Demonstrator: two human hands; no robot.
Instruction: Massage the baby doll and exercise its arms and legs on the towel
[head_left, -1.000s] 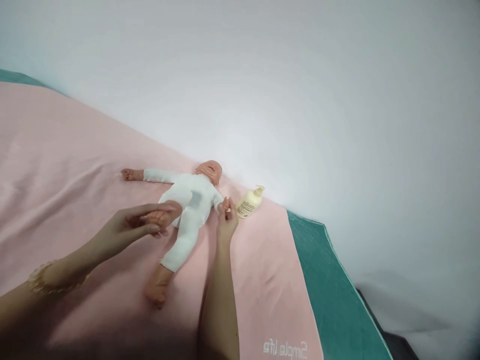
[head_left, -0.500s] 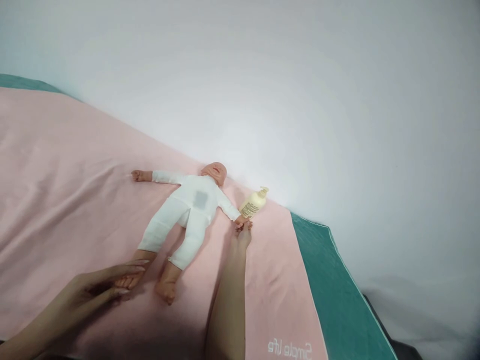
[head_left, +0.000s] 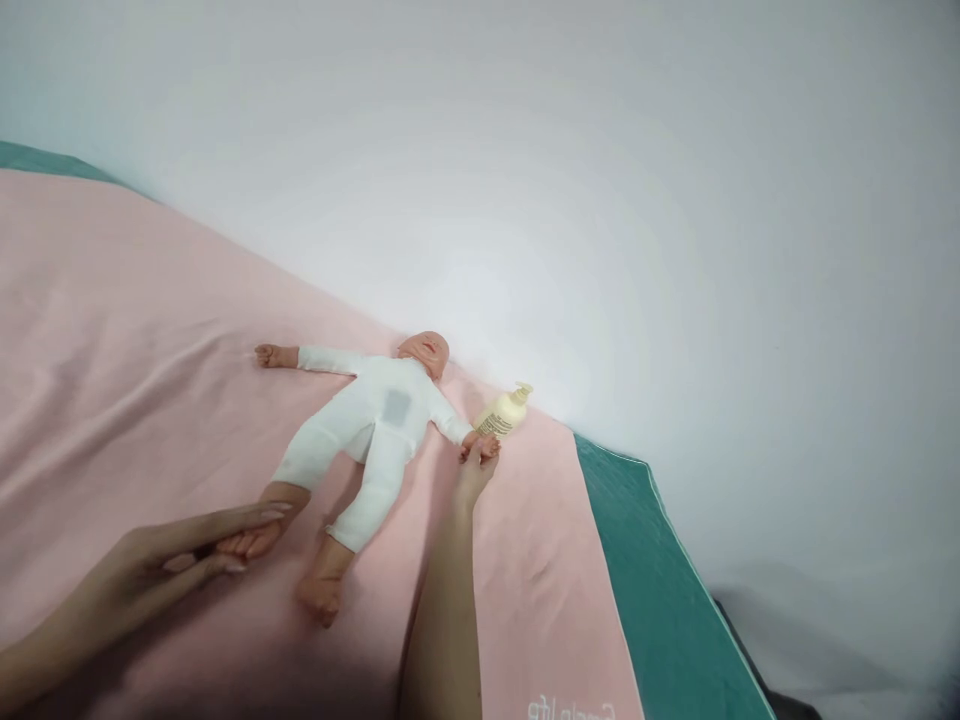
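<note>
A baby doll (head_left: 379, 420) in a white bodysuit lies face up on a pink towel (head_left: 150, 380), head toward the wall, arms spread. My left hand (head_left: 187, 555) is closed around the doll's foot on the left, with that leg stretched straight. My right hand (head_left: 476, 465) pinches the doll's hand on the right, holding that arm out. The doll's other leg lies free, its foot near the middle of the towel.
A cream pump bottle (head_left: 504, 412) lies on its side just beyond my right hand, close to the white wall (head_left: 600, 200). A teal sheet (head_left: 660, 590) shows under the towel at the right and far left.
My left hand has pulled the doll's bent leg down and out straight. My right hand has drawn the doll's arm outward toward the bottle.
</note>
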